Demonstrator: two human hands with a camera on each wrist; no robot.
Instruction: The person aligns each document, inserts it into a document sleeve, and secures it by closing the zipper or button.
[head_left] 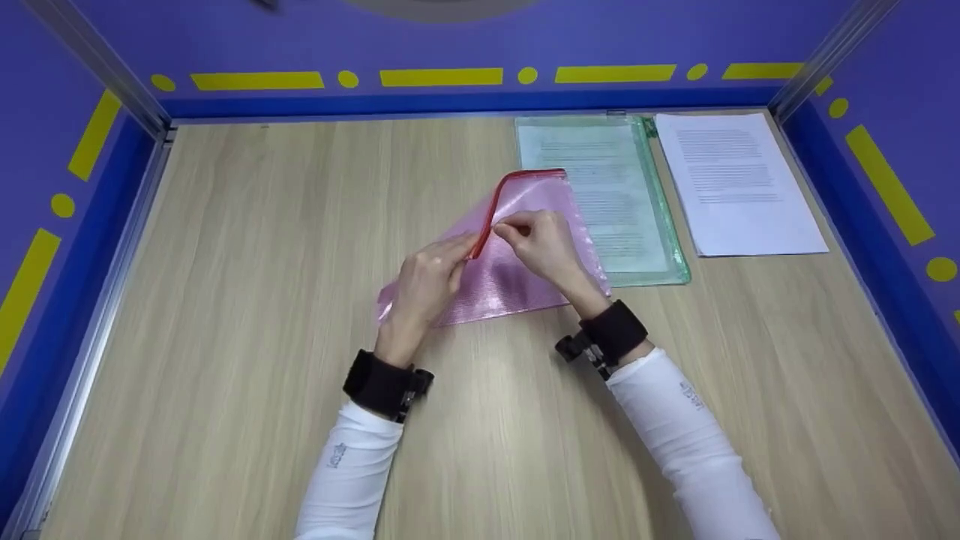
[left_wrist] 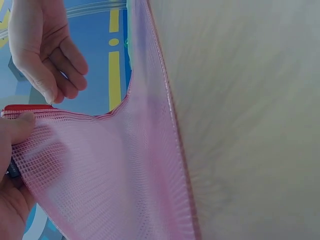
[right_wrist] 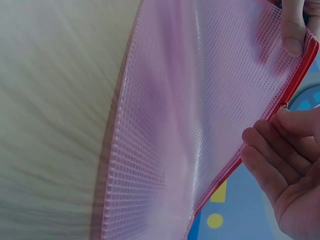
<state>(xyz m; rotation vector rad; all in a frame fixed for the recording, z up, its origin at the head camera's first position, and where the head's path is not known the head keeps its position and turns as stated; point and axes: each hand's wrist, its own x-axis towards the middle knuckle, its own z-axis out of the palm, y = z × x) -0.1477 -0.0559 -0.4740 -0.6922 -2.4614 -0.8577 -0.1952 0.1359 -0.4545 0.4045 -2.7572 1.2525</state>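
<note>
A pink mesh zipper pouch [head_left: 487, 289] with a red zipper edge [head_left: 493, 206] is lifted off the table at its left corner. My left hand [head_left: 429, 281] grips that corner beside the zipper's end, thumb on the mesh in the left wrist view. The right hand [head_left: 541, 244] pinches the small zipper pull [right_wrist: 284, 106] between thumb and forefinger, partway along the red edge. Its other fingers [right_wrist: 270, 150] curl loosely near the pouch. No contents show through the pink mesh.
A green-edged clear zipper pouch [head_left: 664, 202] with printed paper inside lies at the back right, partly under the pink one. Right of it is a stack of printed sheets [head_left: 739, 184]. Blue walls [head_left: 450, 45] with yellow marks border the wooden table [head_left: 262, 300].
</note>
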